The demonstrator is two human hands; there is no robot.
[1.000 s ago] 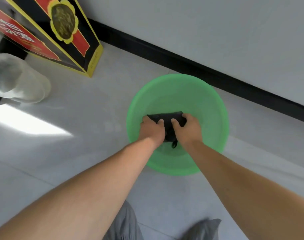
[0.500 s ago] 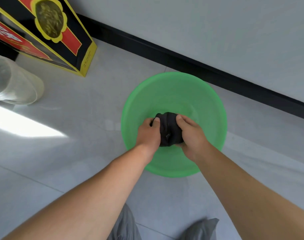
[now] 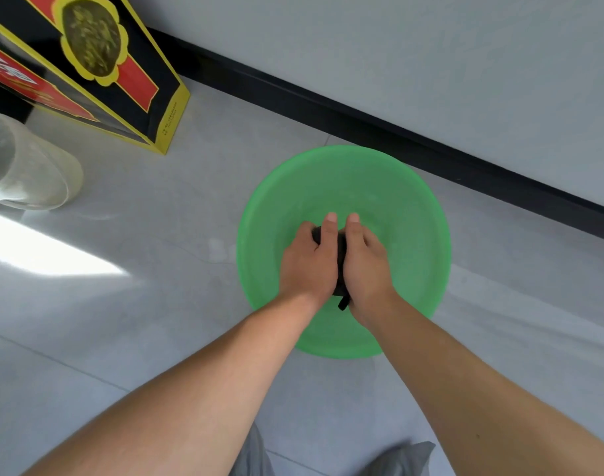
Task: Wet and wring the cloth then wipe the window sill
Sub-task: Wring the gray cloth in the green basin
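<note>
A green plastic basin (image 3: pixel 410 207) stands on the pale tiled floor. Over its middle, my left hand (image 3: pixel 305 264) and my right hand (image 3: pixel 365 266) are pressed side by side, both closed around a dark cloth (image 3: pixel 341 259). The cloth is bunched into a tight roll; only a narrow strip shows between my hands, with a small end hanging out below near my right wrist. The window sill is not in view.
A black, red and yellow carton (image 3: pixel 97 70) leans at the upper left. A clear plastic container (image 3: pixel 25 173) lies at the left edge. A black skirting board (image 3: pixel 431 139) runs along the grey wall behind the basin. My grey trouser knees (image 3: pixel 396 458) show at the bottom.
My hands have closed in on each other, squeezing the cloth from a flat spread into a tight roll that is now mostly hidden between them.
</note>
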